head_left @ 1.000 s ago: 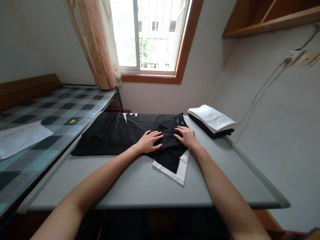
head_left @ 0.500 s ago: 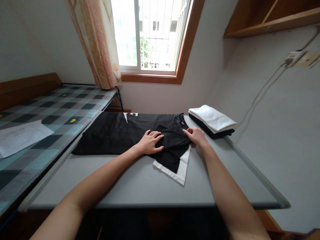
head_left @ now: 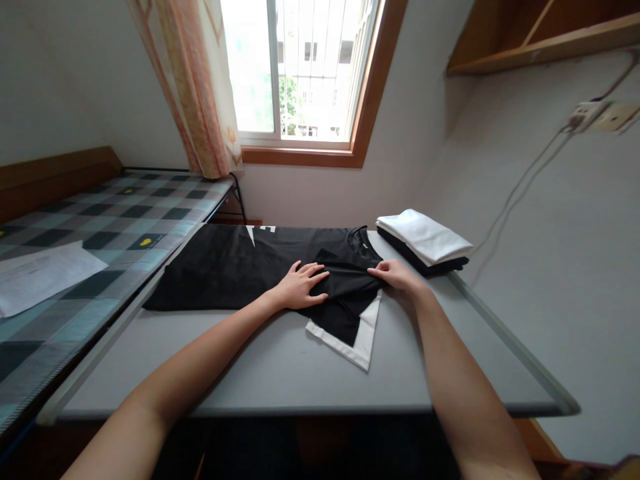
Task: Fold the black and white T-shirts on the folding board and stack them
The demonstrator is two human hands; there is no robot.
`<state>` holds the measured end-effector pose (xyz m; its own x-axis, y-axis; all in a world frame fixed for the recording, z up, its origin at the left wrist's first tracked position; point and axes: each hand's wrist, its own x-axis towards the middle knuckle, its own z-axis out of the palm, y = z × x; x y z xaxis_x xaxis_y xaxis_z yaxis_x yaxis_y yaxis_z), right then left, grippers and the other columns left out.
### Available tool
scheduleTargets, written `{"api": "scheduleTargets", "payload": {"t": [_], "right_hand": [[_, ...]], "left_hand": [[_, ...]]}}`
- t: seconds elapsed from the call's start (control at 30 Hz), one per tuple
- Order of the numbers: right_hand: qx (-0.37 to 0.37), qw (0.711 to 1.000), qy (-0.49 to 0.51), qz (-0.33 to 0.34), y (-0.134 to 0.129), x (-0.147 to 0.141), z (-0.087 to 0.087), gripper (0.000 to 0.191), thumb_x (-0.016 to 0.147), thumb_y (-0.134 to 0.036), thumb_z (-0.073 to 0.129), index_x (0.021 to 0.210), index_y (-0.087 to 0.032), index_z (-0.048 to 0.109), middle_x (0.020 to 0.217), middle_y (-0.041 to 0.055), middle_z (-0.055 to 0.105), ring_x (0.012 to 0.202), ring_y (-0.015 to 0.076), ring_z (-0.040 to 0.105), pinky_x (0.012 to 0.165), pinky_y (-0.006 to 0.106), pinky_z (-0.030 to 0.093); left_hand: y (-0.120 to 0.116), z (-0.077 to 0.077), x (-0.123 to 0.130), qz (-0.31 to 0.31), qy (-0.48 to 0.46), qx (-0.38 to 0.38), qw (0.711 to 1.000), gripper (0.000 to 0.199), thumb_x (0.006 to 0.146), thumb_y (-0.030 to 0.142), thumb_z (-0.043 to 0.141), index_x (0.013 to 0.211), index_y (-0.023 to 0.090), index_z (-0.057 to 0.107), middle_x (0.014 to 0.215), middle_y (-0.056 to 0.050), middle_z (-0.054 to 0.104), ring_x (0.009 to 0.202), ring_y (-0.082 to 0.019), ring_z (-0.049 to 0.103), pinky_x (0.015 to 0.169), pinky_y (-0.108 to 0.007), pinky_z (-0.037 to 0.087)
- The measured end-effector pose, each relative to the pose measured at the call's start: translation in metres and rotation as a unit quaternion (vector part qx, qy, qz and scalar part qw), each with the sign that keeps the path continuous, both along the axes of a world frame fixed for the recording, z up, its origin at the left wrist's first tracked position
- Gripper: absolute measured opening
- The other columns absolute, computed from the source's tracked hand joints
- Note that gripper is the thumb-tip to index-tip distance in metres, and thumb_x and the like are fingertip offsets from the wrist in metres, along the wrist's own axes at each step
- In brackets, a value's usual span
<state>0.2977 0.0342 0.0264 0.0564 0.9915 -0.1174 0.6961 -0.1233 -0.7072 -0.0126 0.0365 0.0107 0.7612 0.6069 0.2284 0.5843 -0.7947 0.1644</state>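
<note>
A black shirt [head_left: 215, 267] lies partly folded across the grey table [head_left: 280, 373], its collar at the right end. One sleeve with a white band points toward the near edge. My left hand [head_left: 301, 285] rests flat on the fabric with fingers spread. At the shoulder, just below the collar, my right hand [head_left: 395, 273] pinches the shirt's edge between thumb and fingers.
Folded white cloth [head_left: 425, 237] sits on folded black cloth [head_left: 433, 269] at the table's back right. To the left is a bed with a checked mattress [head_left: 165, 213] and a paper sheet [head_left: 45, 277]. A window and curtain are behind.
My right hand has shifted slightly to the right and down along the shirt's shoulder edge, and the fabric there is drawn into creases. My left hand has barely moved.
</note>
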Motion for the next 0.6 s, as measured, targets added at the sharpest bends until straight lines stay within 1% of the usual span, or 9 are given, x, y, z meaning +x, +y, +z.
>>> {"api": "scheduleTargets", "payload": {"t": [0.1,0.17,0.3,0.37,0.4,0.47,0.53,0.57,0.6], "right_hand": [[0.0,0.998,0.061,0.005,0.001,0.001,0.001,0.037,0.064,-0.051,0.075,0.065,-0.016,0.064,0.057,0.0004,0.06,0.054,0.0122,0.053,0.05,0.023,0.04],[-0.008,0.997,0.073,0.011,0.001,0.003,0.001,0.035,0.061,-0.046,0.079,0.075,-0.015,0.067,0.058,-0.0002,0.061,0.054,0.0124,0.054,0.05,0.023,0.041],[-0.02,1.0,0.009,0.001,-0.001,0.01,0.003,0.038,0.062,-0.041,0.08,0.087,-0.015,0.067,0.052,-0.0033,0.057,0.045,0.0123,0.051,0.044,0.024,0.038],[-0.028,0.999,-0.038,-0.002,-0.003,0.01,0.007,0.033,0.065,-0.039,0.078,0.086,-0.016,0.067,0.053,-0.0023,0.059,0.047,0.0137,0.054,0.045,0.025,0.039],[-0.018,0.998,-0.064,-0.011,-0.004,0.007,0.009,0.029,0.068,-0.038,0.076,0.084,-0.016,0.066,0.056,-0.0008,0.061,0.05,0.0149,0.056,0.048,0.025,0.04],[0.039,0.99,-0.123,-0.051,-0.005,-0.004,0.014,0.023,0.075,-0.04,0.069,0.081,-0.018,0.067,0.066,0.0027,0.066,0.061,0.0179,0.062,0.057,0.028,0.044],[0.135,0.973,-0.167,-0.086,-0.006,-0.023,0.017,0.025,0.083,-0.042,0.06,0.084,-0.019,0.067,0.077,0.0055,0.07,0.074,0.021,0.065,0.068,0.031,0.047],[0.179,0.964,-0.179,-0.084,-0.006,-0.035,0.016,0.026,0.087,-0.042,0.055,0.089,-0.019,0.067,0.083,0.0067,0.071,0.081,0.0225,0.065,0.074,0.033,0.047],[0.216,0.957,-0.186,-0.06,-0.007,-0.047,0.015,0.028,0.089,-0.041,0.051,0.094,-0.02,0.068,0.09,0.008,0.071,0.089,0.0238,0.065,0.08,0.035,0.047]], "left_hand": [[0.0,0.001,0.0,-0.003,0.0,-0.006,1.0,0.063,0.089,0.058,0.046,0.143,0.025,0.043,0.15,-0.009,0.04,0.139,-0.027,0.034,0.116,-0.055,0.016],[0.0,0.001,0.0,0.001,-0.003,-0.009,1.0,0.061,0.09,0.057,0.045,0.142,0.026,0.044,0.151,-0.008,0.04,0.139,-0.027,0.035,0.116,-0.056,0.014],[0.0,0.002,0.001,0.016,-0.015,-0.009,1.0,0.057,0.089,0.056,0.048,0.139,0.029,0.048,0.151,-0.006,0.04,0.141,-0.028,0.032,0.116,-0.058,0.013],[0.0,0.001,0.001,0.019,-0.019,-0.006,1.0,0.056,0.088,0.056,0.049,0.138,0.029,0.05,0.151,-0.006,0.04,0.141,-0.029,0.03,0.115,-0.058,0.014],[0.0,0.001,0.001,0.02,-0.02,-0.005,1.0,0.057,0.088,0.056,0.049,0.138,0.029,0.05,0.151,-0.006,0.039,0.141,-0.03,0.03,0.115,-0.058,0.015],[0.0,0.001,0.001,0.022,-0.021,-0.002,1.0,0.057,0.088,0.057,0.049,0.137,0.029,0.051,0.151,-0.006,0.04,0.14,-0.03,0.033,0.115,-0.058,0.016],[-0.001,0.001,0.001,0.024,-0.027,0.014,0.999,0.056,0.087,0.056,0.051,0.135,0.028,0.053,0.148,-0.007,0.044,0.137,-0.03,0.037,0.115,-0.057,0.017],[-0.002,0.002,0.002,0.024,-0.033,0.026,0.999,0.055,0.086,0.056,0.052,0.133,0.027,0.055,0.146,-0.007,0.046,0.135,-0.03,0.039,0.116,-0.057,0.017],[-0.002,0.002,0.002,0.022,-0.039,0.039,0.998,0.054,0.085,0.055,0.054,0.132,0.027,0.057,0.144,-0.008,0.048,0.133,-0.03,0.04,0.116,-0.056,0.017]]}}
